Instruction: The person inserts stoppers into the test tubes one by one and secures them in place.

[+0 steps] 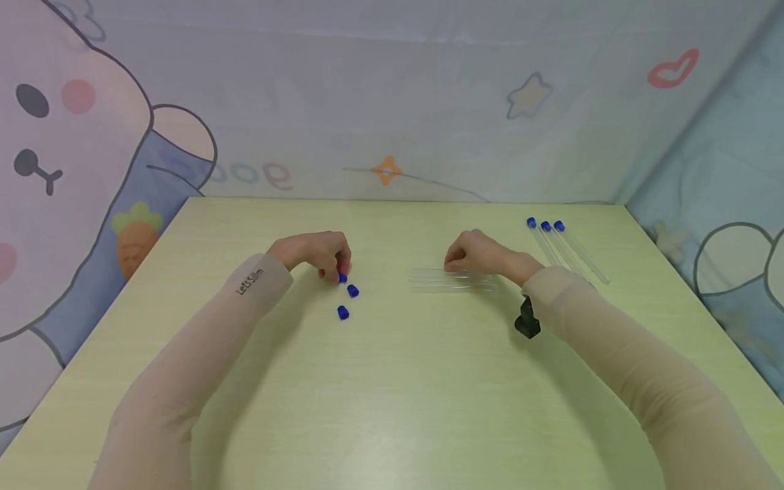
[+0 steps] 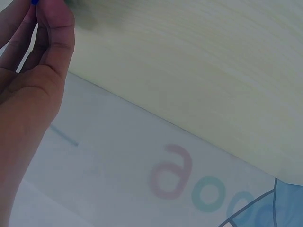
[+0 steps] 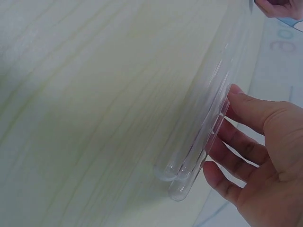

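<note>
My left hand (image 1: 320,253) pinches a small blue cap (image 1: 342,278) between thumb and fingertips, low over the table. Only a sliver of that cap (image 2: 34,2) shows at the top of the left wrist view. Two more blue caps, one close by (image 1: 352,290) and one nearer to me (image 1: 343,312), lie on the table. On the right, my right hand (image 1: 476,252) grips the far one of several clear test tubes (image 1: 422,280) lying side by side. In the right wrist view, thumb and fingers are on that test tube's (image 3: 180,191) edge, and its rounded end sticks out past the others.
Three clear tubes with blue caps (image 1: 546,225) lie at the back right, partly behind my right forearm. A black device (image 1: 527,320) hangs at my right wrist. A printed cloth (image 1: 367,88) stands behind the table's (image 1: 392,395) far edge.
</note>
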Motion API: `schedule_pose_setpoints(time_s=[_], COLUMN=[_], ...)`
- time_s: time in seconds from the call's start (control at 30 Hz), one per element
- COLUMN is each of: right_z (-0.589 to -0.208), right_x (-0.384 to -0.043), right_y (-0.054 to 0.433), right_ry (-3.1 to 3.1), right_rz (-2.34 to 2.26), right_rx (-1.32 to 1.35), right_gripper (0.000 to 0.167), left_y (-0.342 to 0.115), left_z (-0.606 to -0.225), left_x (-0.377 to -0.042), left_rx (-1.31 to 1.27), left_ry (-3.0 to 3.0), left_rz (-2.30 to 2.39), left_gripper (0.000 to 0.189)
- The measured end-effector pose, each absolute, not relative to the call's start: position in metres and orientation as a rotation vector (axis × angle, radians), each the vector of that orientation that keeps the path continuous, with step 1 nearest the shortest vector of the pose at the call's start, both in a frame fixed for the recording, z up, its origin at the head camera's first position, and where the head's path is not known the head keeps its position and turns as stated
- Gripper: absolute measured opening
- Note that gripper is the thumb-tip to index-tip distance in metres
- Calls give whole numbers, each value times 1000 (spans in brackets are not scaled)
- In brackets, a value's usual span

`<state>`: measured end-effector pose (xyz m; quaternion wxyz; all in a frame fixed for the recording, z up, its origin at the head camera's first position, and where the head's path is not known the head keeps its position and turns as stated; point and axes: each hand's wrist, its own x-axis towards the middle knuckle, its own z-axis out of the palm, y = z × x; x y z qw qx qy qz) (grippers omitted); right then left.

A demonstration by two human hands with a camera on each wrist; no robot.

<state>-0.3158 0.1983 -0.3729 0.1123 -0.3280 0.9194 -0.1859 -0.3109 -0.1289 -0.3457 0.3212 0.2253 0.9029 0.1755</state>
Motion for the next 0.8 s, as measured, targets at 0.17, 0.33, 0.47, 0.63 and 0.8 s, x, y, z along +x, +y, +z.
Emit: schedule_pose_setpoints(time_s=[0.17,0.33,0.47,0.63,0.8], right_z=[-375,-376,-375,-372,-368], right_x=[-316,-315,-314,-317,-323], right_y=[199,200,202,203,203], right_ry=[2722,2751,2791,2854,2898], right_rz=[-523,-544,-587,-657,-700], right_rx=[-975,-1002,-1013,-968,-910], right_gripper=[13,11,10,9,12], left_y=[-130,-130,-130,-131,-131], left_z=[-348,-349,-349,-349,-348], left_x=[-313,-315,-314,-314,-314], left_rx=[616,631,632,643,629], left_ry=[2375,2374,2369,2372,2371], left_rz=[447,445,444,441,444], left_gripper=[8,8,8,7,7])
